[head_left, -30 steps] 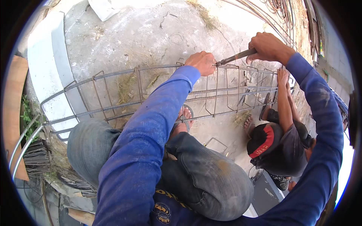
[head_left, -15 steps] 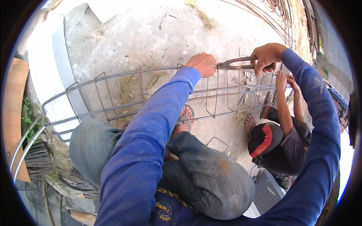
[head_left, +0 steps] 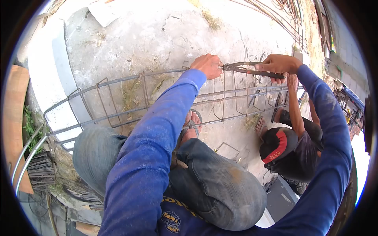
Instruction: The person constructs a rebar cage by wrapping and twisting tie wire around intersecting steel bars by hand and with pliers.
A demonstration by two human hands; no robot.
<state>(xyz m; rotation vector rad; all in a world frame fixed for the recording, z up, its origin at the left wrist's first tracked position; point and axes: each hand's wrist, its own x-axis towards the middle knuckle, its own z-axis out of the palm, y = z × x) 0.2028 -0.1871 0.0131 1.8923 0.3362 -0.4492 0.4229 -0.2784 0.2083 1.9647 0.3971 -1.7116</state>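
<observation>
My right hand (head_left: 278, 67) grips the long handles of a pair of pincers (head_left: 252, 70), handles spread apart. The jaws meet the upper bar of a long rebar cage (head_left: 223, 98), right beside the fingers of my left hand (head_left: 207, 66). My left hand is closed around that upper bar, its fingertips partly hidden. The cage lies across the view, made of long bars with bent stirrups. Any tie wire at the jaws is too small to make out. My sandalled foot (head_left: 191, 126) shows just behind the cage's near bar.
A person in a black and red cap (head_left: 278, 145) crouches at right, one hand (head_left: 292, 82) at the cage. A bent stirrup (head_left: 228, 149) lies on the concrete ground. Bundled short rods (head_left: 40, 169) and a wooden board (head_left: 17, 126) are at left. Coiled rods lie at upper right.
The pincers' handles have spread wider and turned a little, with my right hand slightly lower and to the left. My left hand stays at the bar. The other person's hands are now more hidden.
</observation>
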